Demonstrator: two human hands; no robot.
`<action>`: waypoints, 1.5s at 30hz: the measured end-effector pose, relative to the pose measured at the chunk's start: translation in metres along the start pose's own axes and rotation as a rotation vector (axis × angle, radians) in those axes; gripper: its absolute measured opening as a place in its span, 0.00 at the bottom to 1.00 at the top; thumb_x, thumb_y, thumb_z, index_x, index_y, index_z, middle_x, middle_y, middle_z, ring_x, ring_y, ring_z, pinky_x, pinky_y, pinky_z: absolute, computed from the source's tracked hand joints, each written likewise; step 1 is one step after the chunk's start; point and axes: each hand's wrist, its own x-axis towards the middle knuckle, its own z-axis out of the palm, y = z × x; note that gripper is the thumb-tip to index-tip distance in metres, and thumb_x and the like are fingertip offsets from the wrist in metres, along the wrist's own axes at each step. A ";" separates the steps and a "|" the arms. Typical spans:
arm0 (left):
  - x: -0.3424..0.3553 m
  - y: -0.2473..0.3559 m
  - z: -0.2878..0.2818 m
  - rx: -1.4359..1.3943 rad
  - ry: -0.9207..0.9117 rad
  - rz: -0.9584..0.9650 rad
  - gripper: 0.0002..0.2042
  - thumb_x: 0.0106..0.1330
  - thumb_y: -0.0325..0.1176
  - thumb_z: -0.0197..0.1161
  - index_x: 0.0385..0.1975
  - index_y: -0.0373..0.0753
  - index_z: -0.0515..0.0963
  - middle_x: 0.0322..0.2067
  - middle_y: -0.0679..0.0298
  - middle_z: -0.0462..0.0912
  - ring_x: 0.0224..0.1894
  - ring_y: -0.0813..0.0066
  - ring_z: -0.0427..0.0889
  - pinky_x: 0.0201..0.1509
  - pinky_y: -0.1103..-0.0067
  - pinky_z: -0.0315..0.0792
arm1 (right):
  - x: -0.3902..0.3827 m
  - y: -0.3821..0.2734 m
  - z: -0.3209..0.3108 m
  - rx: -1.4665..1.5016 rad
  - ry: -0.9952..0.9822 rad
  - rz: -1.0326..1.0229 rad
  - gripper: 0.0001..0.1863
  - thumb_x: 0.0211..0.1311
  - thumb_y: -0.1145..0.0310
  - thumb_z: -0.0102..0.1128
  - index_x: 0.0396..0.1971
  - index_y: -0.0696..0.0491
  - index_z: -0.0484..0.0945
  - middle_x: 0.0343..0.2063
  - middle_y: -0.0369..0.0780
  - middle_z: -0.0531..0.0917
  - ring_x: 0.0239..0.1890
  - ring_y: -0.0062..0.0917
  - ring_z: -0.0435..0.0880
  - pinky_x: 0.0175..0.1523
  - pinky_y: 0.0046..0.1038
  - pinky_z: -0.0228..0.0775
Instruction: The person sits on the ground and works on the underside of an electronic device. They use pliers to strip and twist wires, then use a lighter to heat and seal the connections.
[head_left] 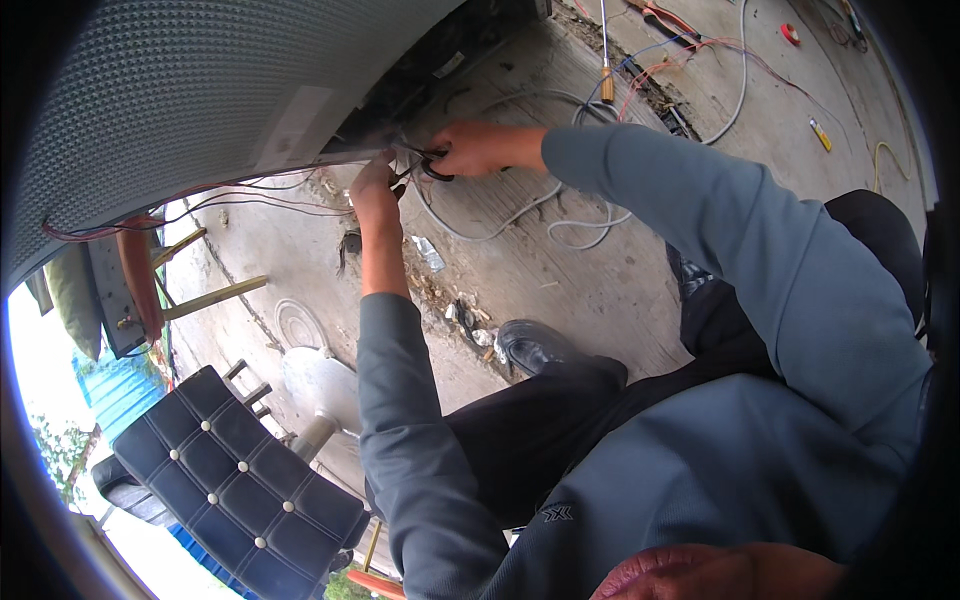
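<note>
My right hand (474,148) is closed on a pair of black-handled scissors (436,170), whose blades point left toward my other hand. Close by, my left hand (375,188) has its fingers pinched together at the lower edge of a big textured grey panel (215,100). What those fingers grip is too small to make out. Red and dark wires (250,190) run along that edge and end near my left hand. A dark recess (430,75) lies behind both hands.
A grey cable (480,238) loops over the concrete floor. Beyond my right arm lie a screwdriver (607,85), orange-handled pliers (672,22), red tape (790,34) and a yellow cutter (820,134). A tufted black chair (225,470) stands at left; debris (475,325) lies near my shoe.
</note>
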 end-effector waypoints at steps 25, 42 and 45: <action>0.012 -0.005 0.000 -0.017 -0.196 0.009 0.13 0.73 0.33 0.54 0.49 0.34 0.79 0.42 0.64 0.83 0.43 0.74 0.82 0.47 0.77 0.79 | 0.019 -0.018 -0.033 0.199 -0.334 0.124 0.22 0.58 0.41 0.66 0.37 0.45 0.81 0.23 0.30 0.76 0.23 0.18 0.68 0.24 0.25 0.60; 0.011 -0.030 -0.013 -0.104 -0.132 -0.011 0.14 0.69 0.34 0.57 0.51 0.37 0.78 0.41 0.64 0.78 0.43 0.72 0.77 0.49 0.72 0.75 | 0.008 -0.027 -0.026 -0.033 -0.178 -0.138 0.15 0.55 0.57 0.69 0.30 0.55 0.83 0.21 0.36 0.82 0.26 0.25 0.78 0.34 0.31 0.69; -0.004 -0.043 0.000 -0.186 -0.006 -0.026 0.14 0.69 0.33 0.57 0.51 0.37 0.79 0.38 0.62 0.76 0.38 0.71 0.75 0.41 0.74 0.76 | 0.008 -0.006 -0.038 -0.134 0.011 -0.342 0.18 0.56 0.55 0.69 0.32 0.56 0.83 0.22 0.39 0.82 0.27 0.29 0.80 0.35 0.34 0.69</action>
